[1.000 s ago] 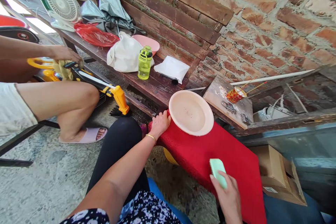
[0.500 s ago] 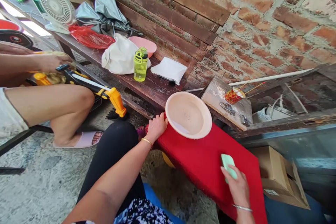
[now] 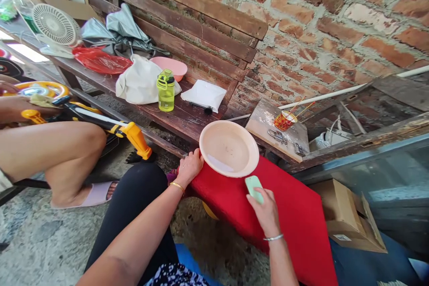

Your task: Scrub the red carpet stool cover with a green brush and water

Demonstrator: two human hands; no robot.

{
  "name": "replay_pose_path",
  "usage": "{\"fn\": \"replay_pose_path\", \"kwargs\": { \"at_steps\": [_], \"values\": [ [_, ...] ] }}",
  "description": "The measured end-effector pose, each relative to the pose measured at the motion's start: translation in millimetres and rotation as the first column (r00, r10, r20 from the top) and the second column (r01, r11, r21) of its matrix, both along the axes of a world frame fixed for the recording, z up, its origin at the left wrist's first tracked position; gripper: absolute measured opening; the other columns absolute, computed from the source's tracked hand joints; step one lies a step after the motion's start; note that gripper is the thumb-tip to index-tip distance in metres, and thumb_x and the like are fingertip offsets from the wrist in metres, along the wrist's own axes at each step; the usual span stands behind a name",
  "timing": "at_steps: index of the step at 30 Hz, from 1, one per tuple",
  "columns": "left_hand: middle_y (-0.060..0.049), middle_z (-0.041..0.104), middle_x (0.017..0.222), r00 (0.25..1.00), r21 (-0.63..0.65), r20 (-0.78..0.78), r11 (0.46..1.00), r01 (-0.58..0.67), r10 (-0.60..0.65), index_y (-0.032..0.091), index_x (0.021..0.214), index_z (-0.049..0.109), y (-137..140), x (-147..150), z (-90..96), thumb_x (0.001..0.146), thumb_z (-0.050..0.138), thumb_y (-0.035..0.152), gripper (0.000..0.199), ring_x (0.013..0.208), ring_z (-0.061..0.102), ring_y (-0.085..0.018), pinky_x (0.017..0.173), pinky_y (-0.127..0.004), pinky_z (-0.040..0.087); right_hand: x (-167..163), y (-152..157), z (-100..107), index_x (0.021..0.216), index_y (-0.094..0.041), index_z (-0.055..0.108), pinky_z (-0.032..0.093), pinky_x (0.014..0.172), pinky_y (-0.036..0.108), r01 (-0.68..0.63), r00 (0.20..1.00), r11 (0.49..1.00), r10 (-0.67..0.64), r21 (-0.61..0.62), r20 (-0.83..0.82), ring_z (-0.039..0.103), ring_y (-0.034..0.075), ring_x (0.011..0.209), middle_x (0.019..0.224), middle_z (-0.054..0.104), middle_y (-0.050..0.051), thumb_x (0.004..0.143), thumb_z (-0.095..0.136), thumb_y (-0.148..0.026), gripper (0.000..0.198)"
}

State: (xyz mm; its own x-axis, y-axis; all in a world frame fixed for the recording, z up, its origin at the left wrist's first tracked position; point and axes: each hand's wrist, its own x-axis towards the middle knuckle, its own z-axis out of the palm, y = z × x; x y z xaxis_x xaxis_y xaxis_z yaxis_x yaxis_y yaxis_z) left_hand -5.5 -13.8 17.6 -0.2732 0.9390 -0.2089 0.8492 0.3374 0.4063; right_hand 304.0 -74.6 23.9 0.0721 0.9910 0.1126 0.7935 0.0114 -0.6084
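Note:
A red cloth (image 3: pixel 288 214) is spread over a long, narrow surface before me. Standing at its far end is a pale pink basin (image 3: pixel 231 143) of shallow water with dark specks at the bottom. My left hand (image 3: pixel 190 167) grips the cloth's edge close to the basin's left side, fingers curled over it. In my right hand (image 3: pixel 264 208) is a mint-green brush (image 3: pixel 254 188) with a smooth, rounded back, held on the cloth just below the basin's near rim. The brush's underside is hidden.
A wooden bench (image 3: pixel 187 123) along the wall bears a green bottle (image 3: pixel 166 91), a white bag (image 3: pixel 139 81) and a fan (image 3: pixel 55 24). A paper cup (image 3: pixel 284 120) and padlocks (image 3: pixel 277 136) sit on a board. Right stands a cardboard box (image 3: pixel 350 219); left, a person's leg (image 3: pixel 70 147).
My right hand has moved the brush left and away from me along the cloth, up to the basin. My left hand keeps its grip on the cloth. The whole view has shifted slightly.

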Motion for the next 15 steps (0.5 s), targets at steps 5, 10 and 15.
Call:
{"fn": "replay_pose_path", "kwargs": {
  "at_steps": [5, 10, 15],
  "values": [
    [-0.014, 0.063, 0.114, 1.0, -0.022, -0.007, 1.0, 0.0, 0.0, 0.019, 0.122, 0.051, -1, 1, 4.6, 0.101, 0.025, 0.041, 0.04, 0.102, 0.065, -0.028, 0.088, -0.042, 0.044, 23, 11, -6, 0.1, -0.025, 0.07, 0.049, 0.086, 0.038, 0.02, 0.999, 0.999, -0.018, -0.044, 0.043, 0.061, 0.023, 0.091, 0.1, 0.057, 0.005, 0.071, 0.06, -0.063, 0.049],
    [-0.014, 0.063, 0.113, 1.0, 0.003, -0.012, 1.0, 0.001, -0.001, 0.02, 0.123, 0.051, 0, 2, 2.4, 0.101, 0.024, 0.043, 0.041, 0.102, 0.065, -0.029, 0.087, -0.043, 0.045, 147, -26, 3, 0.095, -0.028, 0.07, 0.048, 0.08, 0.052, 0.492, 0.854, 0.865, -0.458, -0.1, 0.246, 0.061, 0.035, 0.086, 0.076, 0.054, 0.006, 0.062, 0.057, -0.076, 0.06],
    [-0.014, 0.063, 0.113, 1.0, 0.015, -0.01, 1.0, 0.003, -0.003, 0.02, 0.126, 0.049, 0, 1, 1.2, 0.101, 0.024, 0.043, 0.042, 0.102, 0.065, -0.03, 0.087, -0.044, 0.045, 178, -48, 15, 0.08, -0.032, 0.069, 0.046, 0.068, 0.058, 0.598, 0.759, 0.801, -0.567, -0.001, 0.32, 0.059, 0.04, 0.074, 0.059, 0.045, 0.004, 0.059, 0.056, -0.079, 0.053]
  ]
}}
